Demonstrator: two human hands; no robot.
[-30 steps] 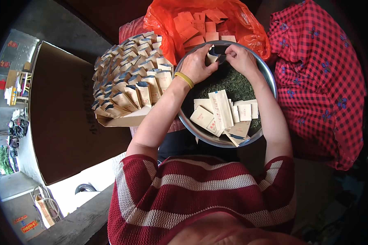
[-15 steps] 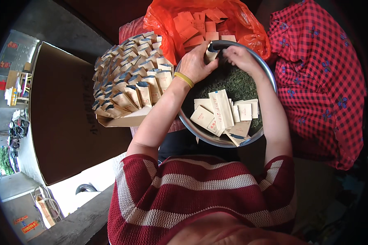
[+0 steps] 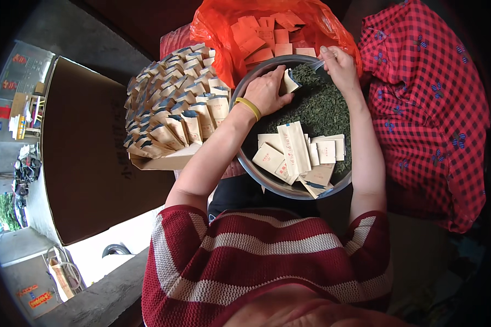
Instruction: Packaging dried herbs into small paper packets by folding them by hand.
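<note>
Left hand (image 3: 268, 91) curled partly closed, fingers and thumb round a small tan paper packet with dark-blue inner lining (image 3: 291, 82), mouth facing right, above the left part of a round silver metal basin (image 3: 287, 192). Right hand (image 3: 339, 66) pinched closed on a small grey scoop-like tool (image 3: 318, 66) (exact shape hard to tell) at the basin's upper right, its end over dark-green dried leaves (image 3: 324, 109). Loose pile of flat tan paper packets (image 3: 294, 150) on the leaves, near side. Left of basin: brown cardboard box (image 3: 166, 162) packed with upright tan packets (image 3: 174, 98). Beyond basin: orange-red plastic bag (image 3: 215, 32) holding more packets. Right: red-and-black checked cloth (image 3: 420, 120).
</note>
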